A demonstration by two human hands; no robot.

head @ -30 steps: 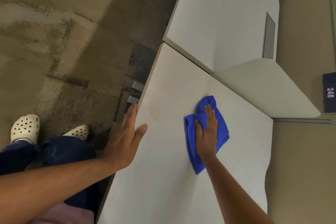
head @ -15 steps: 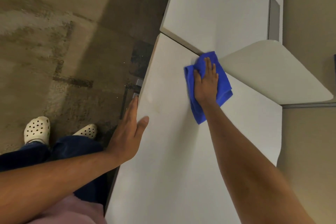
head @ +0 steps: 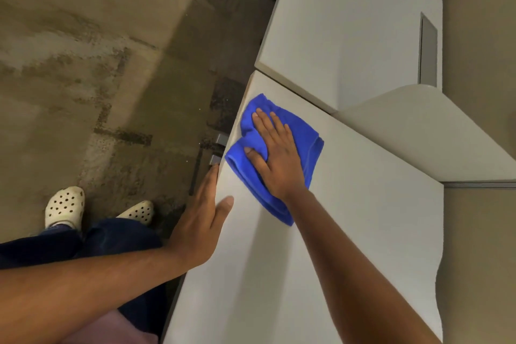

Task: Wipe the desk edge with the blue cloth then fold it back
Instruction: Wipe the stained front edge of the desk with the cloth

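At the far left, two pale perforated clogs [head: 64, 206] stand on the mottled floor [head: 83, 64], with dark blue trousers [head: 111, 237] above them in the frame.

Next comes the left hand [head: 199, 220], laid along the near edge of the white desk [head: 349, 232]. Its fingers [head: 210, 179] are straight and held close together, pointing along the rim, while the thumb rests flat on the desk top (spread a little apart from the others). This hand is released and grips nothing; it only leans against the desk.

Just beyond it, further along the same edge, lies the blue cloth [head: 304, 134], bunched into loose folds, its left side reaching the rim of the desk and slightly overhanging it. The right hand [head: 275, 153] presses flat on top of the cloth, fingers extended and slightly fanned, palm down, not curled round the fabric. The thumb lies on a lower fold near the edge.

To the right, a second white desk surface [head: 349, 22] adjoins, and a pale curved divider panel [head: 418, 131] rises beside the cloth, well apart from either hand.
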